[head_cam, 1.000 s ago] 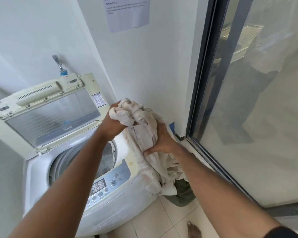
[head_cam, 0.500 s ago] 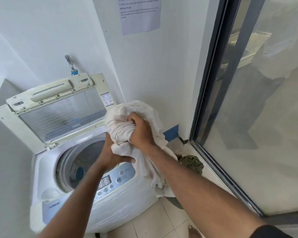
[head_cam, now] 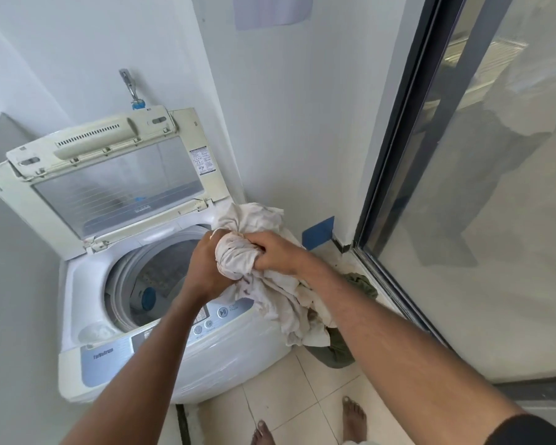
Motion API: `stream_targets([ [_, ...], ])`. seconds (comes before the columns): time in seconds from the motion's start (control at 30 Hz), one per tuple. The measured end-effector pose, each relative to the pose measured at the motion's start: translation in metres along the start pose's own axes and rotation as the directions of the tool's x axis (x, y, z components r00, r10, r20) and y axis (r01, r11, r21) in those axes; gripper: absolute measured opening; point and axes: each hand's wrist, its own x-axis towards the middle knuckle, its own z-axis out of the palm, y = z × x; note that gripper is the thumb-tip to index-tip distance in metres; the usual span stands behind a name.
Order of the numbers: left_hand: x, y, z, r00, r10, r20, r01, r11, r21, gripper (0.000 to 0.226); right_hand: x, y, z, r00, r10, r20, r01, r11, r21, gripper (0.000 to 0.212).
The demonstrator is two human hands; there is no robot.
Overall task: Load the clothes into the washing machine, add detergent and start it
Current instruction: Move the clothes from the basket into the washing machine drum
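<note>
A person stands barefoot before a white top-loading washing machine (head_cam: 174, 358) with its cream, glass-panelled lid (head_cam: 109, 184) tilted up against the wall, both hands gathering a crumpled, stained white cloth (head_cam: 264, 277) above the machine's right rim, at about 3 o'clock from the round drum opening (head_cam: 148, 281). The left hand (head_cam: 206, 268) reaches in from 7 o'clock, forearm straight, wrist bent, its back to the camera and its fingers wrapped around the left side of the bunched cloth; the fingertips are hidden behind the fabric. The right hand (head_cam: 276, 252) comes in from 5 o'clock, knuckles up, fingers curled tight and clamped on the top of the same bunch. The rest of the cloth hangs down at 5 o'clock over the machine's front right corner, past the grey-blue control panel (head_cam: 225, 313). A dark olive-green garment (head_cam: 341, 348) lies on the pale tiled floor (head_cam: 270, 406) beside the machine, under the hanging cloth. A dark-framed sliding glass door (head_cam: 463, 220) fills the 3 o'clock side; a metal tap (head_cam: 130, 88) sits on the wall at 12 o'clock above the lid.
</note>
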Motion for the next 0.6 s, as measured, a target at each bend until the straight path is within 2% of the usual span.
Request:
stream_targets([
  [0.03, 0.000, -0.004, -0.004, 1.000, 0.012, 0.024, -0.012, 1.000, 0.020, 0.064, -0.005, 0.007, -0.010, 0.996, 0.040, -0.078, -0.025, 0.982, 0.187, 0.036],
  [0.07, 0.001, -0.007, -0.010, 0.999, 0.029, 0.044, -0.030, 0.999, 0.021, 0.062, -0.009, 0.016, -0.020, 0.962, 0.147, -0.230, -0.046, 0.919, 0.393, 0.031],
  [0.1, 0.002, -0.010, -0.016, 0.997, 0.051, 0.064, -0.052, 0.999, 0.010, 0.060, -0.013, 0.025, -0.030, 0.881, 0.278, -0.383, -0.060, 0.869, 0.492, 0.029],
  [0.13, 0.004, -0.013, -0.023, 0.993, 0.088, 0.084, -0.088, 0.996, -0.002, 0.060, -0.014, 0.035, -0.037, 0.803, 0.398, -0.444, -0.117, 0.836, 0.536, 0.035],
  [0.17, 0.006, -0.017, -0.029, 0.985, 0.134, 0.108, -0.135, 0.991, -0.004, 0.061, -0.015, 0.043, -0.039, 0.775, 0.499, -0.389, -0.246, 0.804, 0.541, 0.048],
  [0.2, 0.008, -0.020, -0.034, 0.974, 0.180, 0.137, -0.183, 0.983, 0.005, 0.063, -0.014, 0.047, -0.036, 0.781, 0.560, -0.278, -0.366, 0.769, 0.524, 0.055],
  [0.23, 0.009, -0.022, -0.037, 0.965, 0.200, 0.170, -0.206, 0.978, 0.017, 0.068, -0.010, 0.046, -0.029, 0.801, 0.569, -0.187, -0.430, 0.763, 0.483, 0.052],
  [0.27, 0.009, -0.024, -0.039, 0.961, 0.190, 0.203, -0.200, 0.979, 0.029, 0.077, -0.003, 0.043, -0.019, 0.836, 0.520, -0.177, -0.407, 0.803, 0.434, 0.040],
  [0.33, 0.011, -0.030, -0.042, 0.950, 0.098, 0.298, -0.111, 0.993, 0.026, 0.118, 0.018, 0.021, 0.003, 0.905, 0.329, -0.269, -0.244, 0.921, 0.302, 0.024],
  [0.37, 0.011, -0.032, -0.042, 0.941, 0.051, 0.335, -0.066, 0.997, 0.034, 0.138, 0.029, 0.006, 0.016, 0.925, 0.227, -0.305, -0.154, 0.957, 0.246, 0.024],
  [0.4, 0.010, -0.037, -0.040, 0.940, 0.031, 0.340, -0.052, 0.997, 0.052, 0.148, 0.037, -0.011, 0.027, 0.943, 0.137, -0.304, -0.081, 0.978, 0.191, 0.025],
  [0.43, 0.008, -0.040, -0.038, 0.949, 0.031, 0.315, -0.051, 0.997, 0.057, 0.146, 0.044, -0.025, 0.037, 0.959, 0.062, -0.277, -0.028, 0.992, 0.127, 0.024],
  [0.5, 0.003, -0.041, -0.032, 0.982, 0.001, 0.189, -0.001, 1.000, -0.002, 0.118, 0.052, -0.035, 0.050, 0.978, 0.009, -0.207, -0.001, 0.999, 0.038, 0.023],
  [0.53, -0.001, -0.037, -0.031, 0.991, -0.071, 0.113, 0.075, 0.997, -0.035, 0.096, 0.052, -0.032, 0.054, 0.987, 0.043, -0.156, -0.035, 0.998, 0.057, 0.024],
  [0.6, -0.007, -0.031, -0.028, 0.982, -0.186, 0.012, 0.187, 0.982, -0.042, 0.061, 0.039, -0.019, 0.056, 0.996, 0.077, -0.047, -0.063, 0.969, 0.237, 0.029],
])
